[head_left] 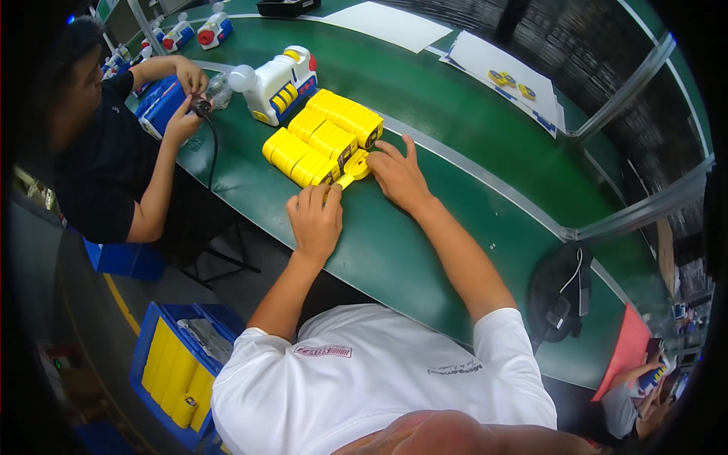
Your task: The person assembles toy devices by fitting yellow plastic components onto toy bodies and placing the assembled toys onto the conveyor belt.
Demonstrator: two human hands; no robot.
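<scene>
Between my hands lies a yellow plastic piece (355, 167) with a rounded head and a narrower end, low over the green table. My left hand (315, 218) is closed at its narrow end, the fingertips by the front row of stacked parts. The fingers of my right hand (397, 174) pinch the rounded end, with one finger raised. Just beyond stand three rows of flat yellow parts: a front row (297, 157), a middle row (322, 133) and a back row (345, 115). Dark faces show at their right ends.
A white and blue toy-like unit (277, 83) stands behind the rows. At left, a co-worker (106, 152) holds a corded tool over a blue box. A blue crate (171, 371) of yellow parts sits lower left. A black bag (560, 292) lies at right; white sheets (504, 80) lie far right.
</scene>
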